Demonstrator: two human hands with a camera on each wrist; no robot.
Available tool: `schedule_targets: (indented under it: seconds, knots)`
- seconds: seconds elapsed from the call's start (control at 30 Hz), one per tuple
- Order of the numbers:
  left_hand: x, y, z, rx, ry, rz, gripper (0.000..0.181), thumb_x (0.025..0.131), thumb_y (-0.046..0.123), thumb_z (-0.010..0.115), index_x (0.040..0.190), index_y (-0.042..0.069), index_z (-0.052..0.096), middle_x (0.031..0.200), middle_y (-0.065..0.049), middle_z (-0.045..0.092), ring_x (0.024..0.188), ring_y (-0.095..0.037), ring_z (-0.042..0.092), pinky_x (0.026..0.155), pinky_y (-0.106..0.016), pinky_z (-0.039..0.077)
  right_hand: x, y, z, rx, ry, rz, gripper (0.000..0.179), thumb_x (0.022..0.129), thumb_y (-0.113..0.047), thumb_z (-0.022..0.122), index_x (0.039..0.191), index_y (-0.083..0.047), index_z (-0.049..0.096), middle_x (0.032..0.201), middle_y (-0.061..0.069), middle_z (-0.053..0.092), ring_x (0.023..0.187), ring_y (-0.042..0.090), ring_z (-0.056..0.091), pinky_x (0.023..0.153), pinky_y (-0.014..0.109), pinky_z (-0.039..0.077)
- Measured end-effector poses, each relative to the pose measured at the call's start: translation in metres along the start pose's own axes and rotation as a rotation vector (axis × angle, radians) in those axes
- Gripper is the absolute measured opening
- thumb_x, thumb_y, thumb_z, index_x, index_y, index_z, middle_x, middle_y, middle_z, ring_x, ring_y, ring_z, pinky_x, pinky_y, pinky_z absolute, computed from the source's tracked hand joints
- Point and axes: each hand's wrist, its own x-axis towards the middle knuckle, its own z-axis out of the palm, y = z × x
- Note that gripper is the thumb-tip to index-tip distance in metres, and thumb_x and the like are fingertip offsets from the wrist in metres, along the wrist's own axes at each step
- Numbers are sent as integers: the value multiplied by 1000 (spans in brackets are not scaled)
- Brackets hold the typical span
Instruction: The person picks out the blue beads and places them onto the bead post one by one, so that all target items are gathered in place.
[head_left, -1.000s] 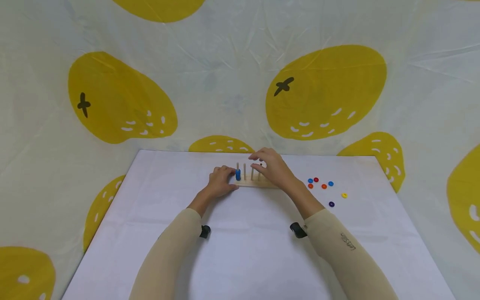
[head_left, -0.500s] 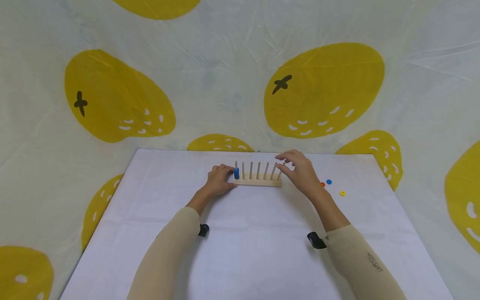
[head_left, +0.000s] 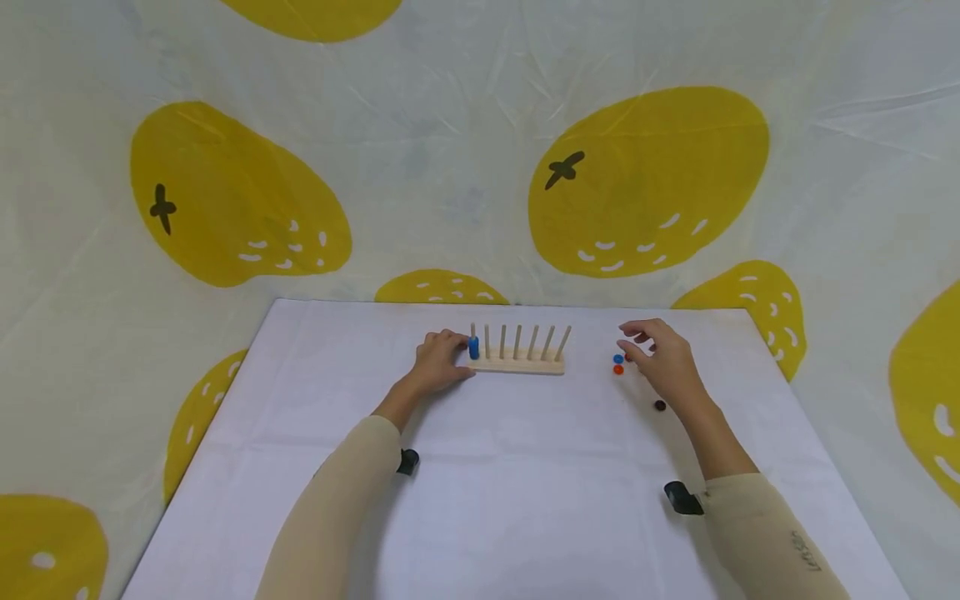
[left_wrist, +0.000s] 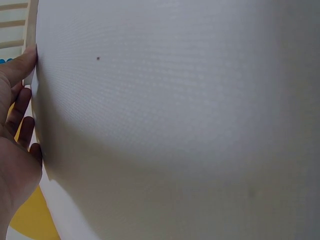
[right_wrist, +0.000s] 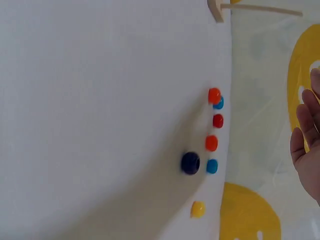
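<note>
At the back of the table is a wooden peg rack (head_left: 517,366) with a row of several upright pegs. Blue rings (head_left: 473,347) are stacked on its leftmost peg; the other pegs are bare. My left hand (head_left: 437,360) grips the rack's left end, thumb at the front edge, as the left wrist view also shows. To the rack's right, my right hand (head_left: 667,360) hovers with loosely bent fingers and nothing in them. Below it lie loose rings: orange (right_wrist: 211,143), red (right_wrist: 218,120), blue (right_wrist: 212,166), yellow (right_wrist: 198,209) and dark blue (right_wrist: 190,163). The hand hides some of these in the head view.
A white cloth (head_left: 510,500) covers the table. Behind it hangs a pale sheet (head_left: 450,167) printed with large yellow fruit. Another orange ring (right_wrist: 214,95) lies nearest the rack, overlapping a blue one in the right wrist view.
My right hand has moved right, from above the rack's pegs to over the loose rings, uncovering the rack's right part. My left hand stays on the rack's end.
</note>
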Motion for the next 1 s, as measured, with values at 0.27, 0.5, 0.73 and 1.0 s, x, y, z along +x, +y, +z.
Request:
schedule_targets:
  seconds: [0.27, 0.5, 0.73, 1.0]
  knots:
    - [2, -2, 2, 8, 0, 1, 61, 89, 34, 83, 141, 13, 61, 139, -8, 59, 135, -32, 44, 111, -55, 35, -11, 42, -10, -35, -82, 195, 34, 100, -16, 69, 132, -4, 63, 124, 18, 63, 115, 36, 57, 98, 55, 48]
    - [1, -1, 1, -3, -3, 11, 61, 89, 33, 83, 141, 12, 61, 139, -8, 59, 134, -32, 44, 111, -55, 34, -15, 63, -17, -44, -177, 283, 41, 104, -22, 63, 140, -3, 57, 132, 24, 57, 121, 43, 53, 101, 62, 47]
    - [1, -2, 2, 2, 5, 11, 61, 88, 33, 83, 141, 12, 61, 140, -9, 59, 135, -33, 44, 111, -55, 35, -17, 79, -14, -48, -286, 404, 49, 105, -24, 60, 146, -1, 52, 138, 27, 54, 125, 46, 50, 104, 61, 46]
    - [1, -3, 3, 0, 2, 10, 62, 88, 34, 83, 142, 13, 61, 142, -9, 58, 137, -33, 43, 112, -54, 34, -20, 87, -8, -78, -330, 465, 48, 104, -25, 62, 145, -1, 53, 134, 28, 54, 122, 45, 50, 107, 63, 44]
